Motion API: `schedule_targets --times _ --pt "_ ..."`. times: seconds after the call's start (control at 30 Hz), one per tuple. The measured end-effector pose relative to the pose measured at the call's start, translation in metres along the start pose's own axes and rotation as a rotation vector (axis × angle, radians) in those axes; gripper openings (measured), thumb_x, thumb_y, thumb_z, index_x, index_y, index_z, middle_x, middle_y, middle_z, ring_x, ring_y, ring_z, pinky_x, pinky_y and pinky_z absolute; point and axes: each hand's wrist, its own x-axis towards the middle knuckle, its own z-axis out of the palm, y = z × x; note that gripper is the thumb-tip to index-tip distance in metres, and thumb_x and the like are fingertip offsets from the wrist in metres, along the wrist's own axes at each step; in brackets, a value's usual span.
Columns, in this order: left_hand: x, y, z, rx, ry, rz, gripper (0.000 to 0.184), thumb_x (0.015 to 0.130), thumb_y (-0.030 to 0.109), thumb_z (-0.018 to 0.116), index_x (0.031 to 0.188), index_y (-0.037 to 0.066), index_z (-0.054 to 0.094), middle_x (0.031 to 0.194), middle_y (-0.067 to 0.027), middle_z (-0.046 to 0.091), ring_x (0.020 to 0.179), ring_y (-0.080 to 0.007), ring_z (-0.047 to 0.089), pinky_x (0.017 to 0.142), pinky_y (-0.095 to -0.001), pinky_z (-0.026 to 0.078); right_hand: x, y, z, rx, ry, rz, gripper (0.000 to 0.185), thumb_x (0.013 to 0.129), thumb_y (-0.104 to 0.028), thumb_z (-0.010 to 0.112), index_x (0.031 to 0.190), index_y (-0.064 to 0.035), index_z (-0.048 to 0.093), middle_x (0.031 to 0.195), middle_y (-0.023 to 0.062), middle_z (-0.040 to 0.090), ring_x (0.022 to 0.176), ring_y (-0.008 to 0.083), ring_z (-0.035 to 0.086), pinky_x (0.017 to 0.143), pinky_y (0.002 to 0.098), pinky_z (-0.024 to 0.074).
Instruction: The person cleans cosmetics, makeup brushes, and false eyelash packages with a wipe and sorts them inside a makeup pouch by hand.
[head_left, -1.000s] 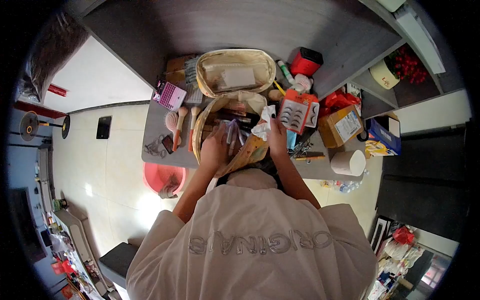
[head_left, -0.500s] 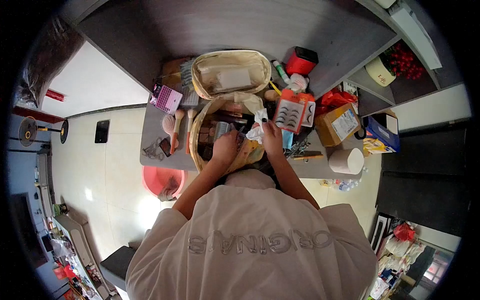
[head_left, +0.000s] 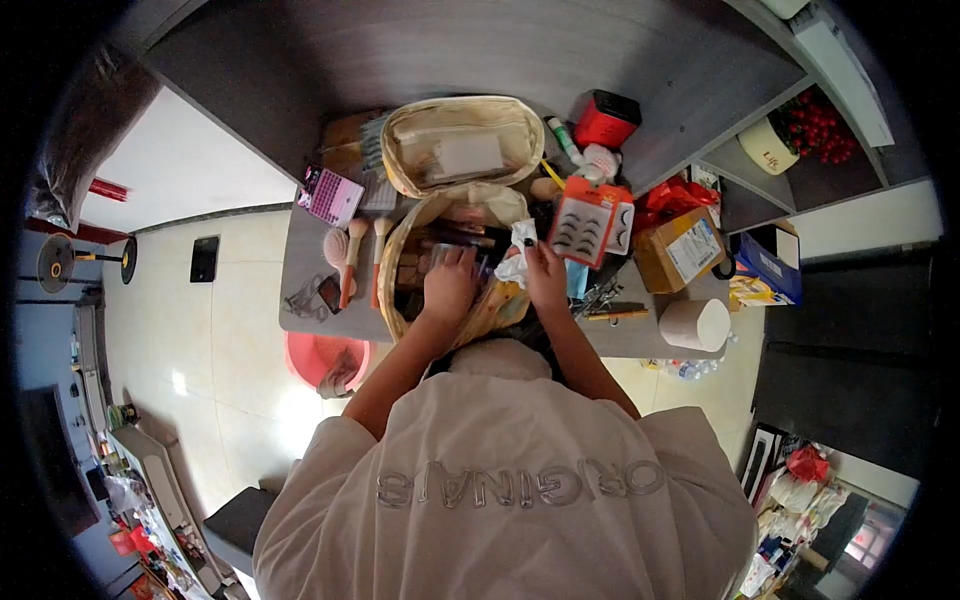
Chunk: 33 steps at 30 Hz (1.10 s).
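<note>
An open cosmetics bag stands on the desk, with its unzipped lid folded back behind it. Inside it lie dark tubes and small boxed items. My left hand reaches into the bag, its fingers curled over something clear that I cannot make out. At the bag's right rim my right hand pinches a crumpled white tissue; a small black spot shows at the tissue's top. Just right of this hand lies a red-edged pack of false eyelashes.
Makeup brushes, a hairbrush and a pink keyboard-like palette lie left of the bag. To the right are a cardboard box, a paper roll and a red box. A pink basin sits below the desk's left edge.
My left hand has shifted slightly, its fingers now spread over the clear item in the bag. My right hand keeps the tissue in nearly the same place.
</note>
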Motion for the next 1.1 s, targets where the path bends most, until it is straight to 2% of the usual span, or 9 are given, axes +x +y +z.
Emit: schedule_targets --times 0.17,0.27,0.43,0.47,0.5,0.57,0.7,0.83,1.1 --pt "0.037 0.010 0.003 -0.115 0.187 0.203 0.030 0.072 0.012 0.053 0.101 0.004 0.052 0.104 -0.0105 0.051 0.099 -0.0281 0.046 0.085 -0.0401 0.037 0.009 -0.021 -0.023 -0.064 0.066 0.063 0.023 0.082 -0.018 0.045 0.076 0.0032 0.050 0.062 0.0098 0.051 0.054 0.0159 0.046 0.051 0.0302 0.0357" --pt "0.068 0.017 0.022 -0.061 0.213 0.333 0.033 0.073 0.012 0.051 0.105 0.005 0.051 0.110 -0.0105 0.049 0.103 -0.0283 0.045 0.087 -0.0393 0.036 0.023 -0.007 -0.037 0.129 0.136 0.059 0.024 0.082 -0.019 0.046 0.073 0.0031 0.049 0.062 0.0089 0.050 0.053 0.0134 0.043 0.050 0.0290 0.0341" --pt "0.131 0.041 0.048 0.024 -0.153 0.263 0.037 0.076 0.012 0.045 0.113 0.008 0.047 0.119 -0.0093 0.044 0.110 -0.0268 0.040 0.090 -0.0394 0.034 0.028 -0.030 -0.058 -0.088 0.140 0.177 0.030 0.086 -0.019 0.043 0.060 -0.0037 0.040 0.052 -0.0006 0.034 0.046 0.0090 0.031 0.044 0.0277 0.0298" --pt "0.153 0.044 0.052 0.061 -0.254 0.224 0.039 0.076 0.012 0.044 0.114 0.008 0.046 0.121 -0.0091 0.043 0.112 -0.0265 0.039 0.091 -0.0395 0.033 0.027 -0.016 -0.058 0.168 0.151 0.237 0.029 0.086 -0.021 0.043 0.063 -0.0039 0.042 0.052 -0.0001 0.035 0.046 0.0094 0.032 0.043 0.0271 0.0301" --pt "0.167 0.038 0.069 0.285 -0.238 0.415 0.040 0.078 0.012 0.043 0.117 0.010 0.044 0.124 -0.0079 0.040 0.117 -0.0247 0.033 0.094 -0.0398 0.030 0.028 -0.002 -0.059 0.423 0.151 0.295 0.028 0.086 -0.022 0.044 0.065 -0.0041 0.044 0.053 0.0003 0.036 0.046 0.0097 0.033 0.043 0.0265 0.0303" --pt "0.190 0.042 0.093 0.234 -0.244 0.408 0.039 0.079 0.013 0.043 0.118 0.010 0.043 0.124 -0.0072 0.039 0.119 -0.0235 0.029 0.095 -0.0387 0.028 0.027 -0.007 -0.058 0.139 0.186 0.109 0.025 0.085 -0.023 0.045 0.070 -0.0035 0.047 0.055 -0.0011 0.040 0.048 0.0069 0.036 0.044 0.0256 0.0303" --pt "0.214 0.057 0.099 0.364 -0.481 0.416 0.039 0.087 0.023 0.035 0.125 0.014 0.034 0.132 -0.0067 0.028 0.123 -0.0249 0.023 0.098 -0.0429 0.021 0.025 -0.007 -0.063 0.066 0.180 0.168 0.022 0.086 -0.021 0.044 0.073 -0.0028 0.049 0.058 -0.0016 0.043 0.050 0.0061 0.040 0.044 0.0235 0.0319" --pt "0.212 0.059 0.098 0.391 -0.384 0.483 0.027 0.081 0.016 0.042 0.106 0.008 0.048 0.112 -0.0082 0.046 0.113 -0.0237 0.034 0.095 -0.0405 0.027 0.020 -0.001 -0.065 0.072 0.220 0.177 0.022 0.086 -0.020 0.044 0.081 -0.0012 0.054 0.061 -0.0023 0.046 0.052 0.0055 0.041 0.045 0.0220 0.0326" --pt "0.205 0.042 0.091 0.202 -0.153 0.635 0.021 0.075 0.012 0.047 0.094 0.009 0.053 0.094 -0.0065 0.055 0.095 -0.0233 0.049 0.081 -0.0377 0.039 0.009 -0.014 -0.064 0.045 0.201 0.148 0.026 0.086 -0.023 0.043 0.084 -0.0001 0.054 0.060 0.0006 0.047 0.051 0.0079 0.041 0.045 0.0249 0.0334"
